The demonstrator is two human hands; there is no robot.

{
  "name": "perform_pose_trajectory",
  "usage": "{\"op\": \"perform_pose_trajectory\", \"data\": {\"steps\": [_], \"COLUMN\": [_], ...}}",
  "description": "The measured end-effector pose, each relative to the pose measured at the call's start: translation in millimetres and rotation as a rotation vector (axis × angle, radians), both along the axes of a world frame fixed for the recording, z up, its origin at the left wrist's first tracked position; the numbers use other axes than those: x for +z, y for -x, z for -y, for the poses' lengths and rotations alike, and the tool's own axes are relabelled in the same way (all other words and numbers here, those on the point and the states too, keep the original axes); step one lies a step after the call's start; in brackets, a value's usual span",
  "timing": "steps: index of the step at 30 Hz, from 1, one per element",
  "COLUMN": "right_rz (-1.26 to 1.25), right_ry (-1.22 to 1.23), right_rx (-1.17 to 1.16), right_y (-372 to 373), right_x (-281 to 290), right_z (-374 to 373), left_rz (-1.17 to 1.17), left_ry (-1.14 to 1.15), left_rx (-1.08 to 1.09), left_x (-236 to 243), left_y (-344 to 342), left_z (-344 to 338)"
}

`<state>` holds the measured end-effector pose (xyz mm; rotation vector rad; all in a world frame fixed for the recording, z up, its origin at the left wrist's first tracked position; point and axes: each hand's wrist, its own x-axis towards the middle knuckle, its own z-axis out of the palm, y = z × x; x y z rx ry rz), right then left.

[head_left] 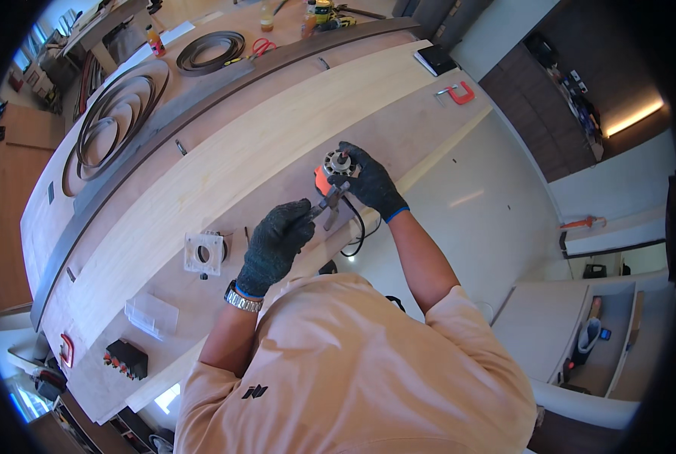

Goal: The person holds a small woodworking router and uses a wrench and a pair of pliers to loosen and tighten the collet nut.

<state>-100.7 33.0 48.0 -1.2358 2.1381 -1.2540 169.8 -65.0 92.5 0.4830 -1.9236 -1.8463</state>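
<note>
Two hands (pixel 276 240) (pixel 373 183) hold an orange tool (pixel 322 180) and, seemingly, a wrench (pixel 327 201).

Woodworking workshop: long pale board (pixel 224 172), corded power tool (pixel 323 178), coiled strips (pixel 190 57), red clamp (pixel 464 94) (second clamp (pixel 66 350) at left)

Illumination is bright. A warm strip light (pixel 635 119) glows at upper right; the floor (pixel 459 234) shows glare. Fisheye distortion bends straight edges; corners are black.
</note>
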Motion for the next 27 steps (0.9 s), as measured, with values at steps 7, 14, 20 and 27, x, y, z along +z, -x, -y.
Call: {"op": "perform_pose_trajectory", "data": {"steps": [7, 14, 20, 27], "right_rz": [0.041, 0.171, 0.211, 0.216], "right_ry": [-0.005, 0.038, -0.017, 0.029], "right_rx": [-0.012, 0.000, 0.009, 0.000], "right_y": [2.9, 6.2, -2.0, 3.2], "right_x": [-4.5, -9.8, -1.6, -12.3], "right_z": [-0.3, 1.9, 8.3, 4.4], "left_rz": [-0.081, 0.083, 0.196, 0.436], "left_ry": [0.039, 0.480, 0.312, 0.702], "left_rx": [0.065, 0.143, 0.118, 0.245], "left_x": [-15.1, -85.0, -159.2, -101.8], "left_y": [-19.5, -23.7, -21.9, -21.6], "left_z": [-1.5, 9.4, 7.1, -9.7]}}
